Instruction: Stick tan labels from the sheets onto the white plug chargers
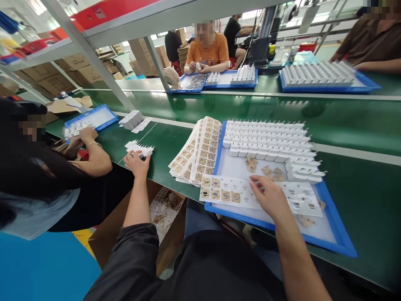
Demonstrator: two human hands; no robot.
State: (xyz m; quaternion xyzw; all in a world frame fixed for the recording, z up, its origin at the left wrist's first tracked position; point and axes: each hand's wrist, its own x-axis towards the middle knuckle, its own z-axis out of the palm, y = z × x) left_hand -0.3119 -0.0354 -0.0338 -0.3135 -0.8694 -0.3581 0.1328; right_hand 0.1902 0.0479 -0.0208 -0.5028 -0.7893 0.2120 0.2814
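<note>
My left hand (138,164) is at the left on the green bench, its thumb and fingers curved around a white plug housing at the near side of a short row of white plug housings (144,149) with thin metal pins. My right hand (268,195) is over a white sticker sheet (242,184), thumb and fingers apart, with nothing visible between them. Several tan stickers are at the sheet's left end; bare backing shows elsewhere. The sheet lies across a blue-rimmed tray (340,234) holding rows of white plug housings (266,138) and loose tan scraps (251,164).
A stack of sticker sheets (205,146) lies left of the tray. White blocks (131,120) stand farther left. A co-worker's hand (87,134) is at another blue tray (105,117). Below the bench edge sits a carton (109,240) with scrap sheets. Trays of plug housings (319,75) line the far bench.
</note>
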